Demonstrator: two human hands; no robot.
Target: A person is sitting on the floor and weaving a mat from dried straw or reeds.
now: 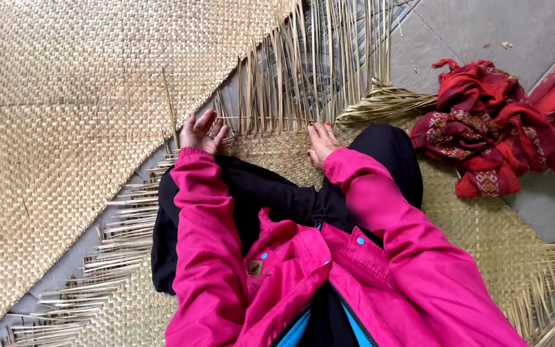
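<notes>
L hand (202, 133): fingers (208, 119) half-curled, loosely spread, tips at the loose reed strips (271, 96); grips nothing clearly.
R hand (321, 142): fingers flat, near together, pressed on woven edge of the unfinished mat (277, 146) under the knees.
Strips: stick up just beyond both hands.
Finished mat (65, 115): far left.
Red cloth (502, 122): far right, on floor (457, 32).

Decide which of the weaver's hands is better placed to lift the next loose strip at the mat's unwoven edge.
Probably the left hand: its fingers are raised and spread among the loose strips, while the right hand lies flat, palm down, on the woven mat.
</notes>
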